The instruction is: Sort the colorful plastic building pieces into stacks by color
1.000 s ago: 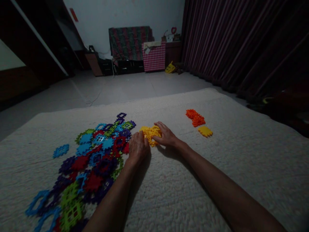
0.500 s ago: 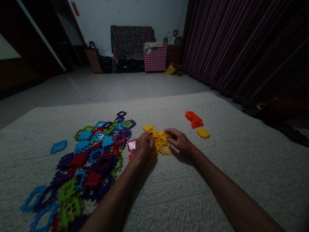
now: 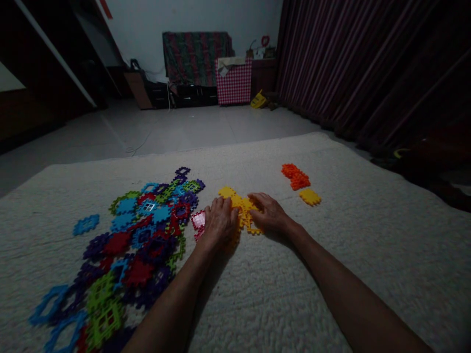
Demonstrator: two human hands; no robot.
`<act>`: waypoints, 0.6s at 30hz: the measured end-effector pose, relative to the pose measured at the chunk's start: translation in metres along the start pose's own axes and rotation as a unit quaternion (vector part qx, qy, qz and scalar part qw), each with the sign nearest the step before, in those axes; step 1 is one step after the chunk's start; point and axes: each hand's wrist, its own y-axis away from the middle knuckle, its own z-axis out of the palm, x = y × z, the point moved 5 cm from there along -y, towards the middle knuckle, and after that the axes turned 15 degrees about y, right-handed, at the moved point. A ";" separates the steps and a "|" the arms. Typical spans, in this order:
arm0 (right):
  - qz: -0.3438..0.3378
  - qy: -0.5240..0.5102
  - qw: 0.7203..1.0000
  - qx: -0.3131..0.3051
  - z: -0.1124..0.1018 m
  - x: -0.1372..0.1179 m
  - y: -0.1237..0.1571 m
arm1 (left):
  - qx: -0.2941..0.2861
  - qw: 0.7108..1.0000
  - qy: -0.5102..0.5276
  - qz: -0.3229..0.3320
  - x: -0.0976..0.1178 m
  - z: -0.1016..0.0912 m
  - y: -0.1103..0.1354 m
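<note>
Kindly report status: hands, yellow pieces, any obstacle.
Left hand and right hand at yellow pieces, grip unclear. Pieces clustered on quilt. Possible obstacle: red piece beside left hand.

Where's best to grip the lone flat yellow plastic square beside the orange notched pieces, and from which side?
Probably pinch the flat yellow plastic square by its near-left and far-right toothed edges, coming from the near right. It lies flat on the cream quilted blanket, its face looks solid, and the orange notched plastic pieces sit off its far-left edge.
</note>
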 end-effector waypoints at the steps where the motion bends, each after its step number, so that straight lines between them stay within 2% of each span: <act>1: 0.004 -0.014 1.000 -0.005 -0.003 0.002 0.001 | -0.010 1.000 0.018 0.014 0.005 0.001 0.001; 6: 0.023 -0.035 0.998 -0.035 -0.024 0.013 0.003 | -0.028 0.989 0.129 0.069 0.015 0.009 0.003; 9: 0.050 -0.005 0.998 -0.040 -0.032 0.016 0.004 | 0.003 0.984 0.166 0.071 0.009 0.012 0.001; 14: 0.054 0.117 0.990 -0.061 -0.028 0.006 0.008 | 0.056 0.983 0.155 0.080 0.000 0.018 0.000; 18: 0.042 0.122 0.990 -0.058 -0.023 0.003 0.009 | 0.067 0.983 0.147 0.091 -0.001 0.020 0.002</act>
